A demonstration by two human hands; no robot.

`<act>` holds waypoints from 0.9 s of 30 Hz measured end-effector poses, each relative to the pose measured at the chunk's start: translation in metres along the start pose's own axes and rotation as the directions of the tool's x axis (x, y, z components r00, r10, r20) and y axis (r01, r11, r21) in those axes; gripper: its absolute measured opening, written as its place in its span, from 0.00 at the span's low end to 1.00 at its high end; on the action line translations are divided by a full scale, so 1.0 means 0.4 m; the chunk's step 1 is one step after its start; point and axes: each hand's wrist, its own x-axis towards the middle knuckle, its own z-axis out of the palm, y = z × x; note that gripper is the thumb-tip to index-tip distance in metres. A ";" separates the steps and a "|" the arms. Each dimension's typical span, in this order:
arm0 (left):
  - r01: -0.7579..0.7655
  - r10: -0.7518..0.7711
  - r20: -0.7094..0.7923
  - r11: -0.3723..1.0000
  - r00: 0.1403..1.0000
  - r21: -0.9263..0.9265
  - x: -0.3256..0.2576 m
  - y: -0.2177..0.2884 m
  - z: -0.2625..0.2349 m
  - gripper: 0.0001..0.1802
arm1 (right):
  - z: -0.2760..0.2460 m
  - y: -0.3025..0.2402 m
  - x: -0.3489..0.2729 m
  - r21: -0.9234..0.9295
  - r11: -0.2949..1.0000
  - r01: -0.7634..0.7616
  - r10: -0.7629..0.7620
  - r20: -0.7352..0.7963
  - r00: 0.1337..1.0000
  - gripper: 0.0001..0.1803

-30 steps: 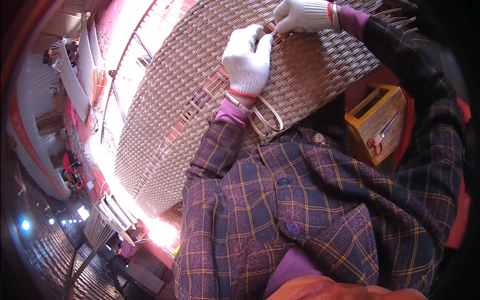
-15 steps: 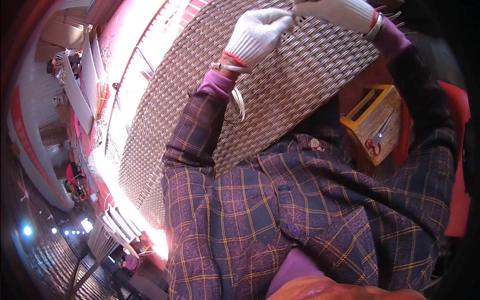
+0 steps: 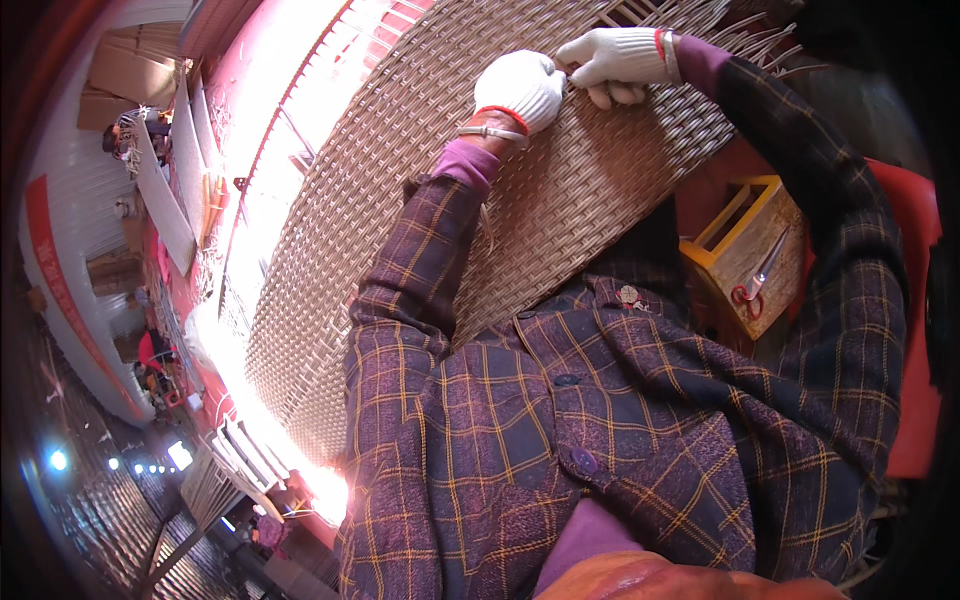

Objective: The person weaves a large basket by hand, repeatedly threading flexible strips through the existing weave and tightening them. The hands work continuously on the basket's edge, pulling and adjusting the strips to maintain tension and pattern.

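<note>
A large curved panel of woven brown-grey strips [image 3: 400, 190] lies across my lap and stretches away from me. Over its far middle my left hand [image 3: 522, 90], in a white knit glove with a red cuff, is closed like a fist. My right hand [image 3: 618, 62], gloved the same way, meets it from the right, thumb and forefinger pinched close to the left fingers. Whatever they grip is too small to make out. Below my left wrist hangs a thin loose strip [image 3: 488, 228]. Unwoven strip ends [image 3: 765, 45] stick out at the panel's far right edge.
On my right stands a wooden box stool [image 3: 745, 255] with a yellow frame, and red-handled scissors [image 3: 762, 275] lie on it. A red seat [image 3: 910, 300] is at the far right. Flat panels [image 3: 165, 190] lean at the left, where bright light washes out the floor.
Both hands have come nearer to me over the panel. My right hand has also shifted left, and my left hand slightly right. The loose strip under my left wrist hangs differently.
</note>
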 end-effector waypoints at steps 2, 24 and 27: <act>0.043 -0.048 -0.080 0.997 0.996 -0.065 -0.011 0.007 0.015 0.19 | -0.001 -0.013 0.015 -0.008 1.000 -0.029 0.029 -0.013 1.000 0.15; -0.298 0.012 -0.428 0.737 0.904 -0.607 0.012 0.102 -0.094 0.15 | -0.149 -0.026 -0.259 -0.250 0.944 0.214 -0.322 -0.575 0.752 0.10; -0.160 0.041 -0.162 0.509 0.986 -0.846 0.051 0.119 -0.067 0.16 | -0.102 0.005 -0.218 -0.182 0.936 0.302 -0.346 -0.644 0.682 0.09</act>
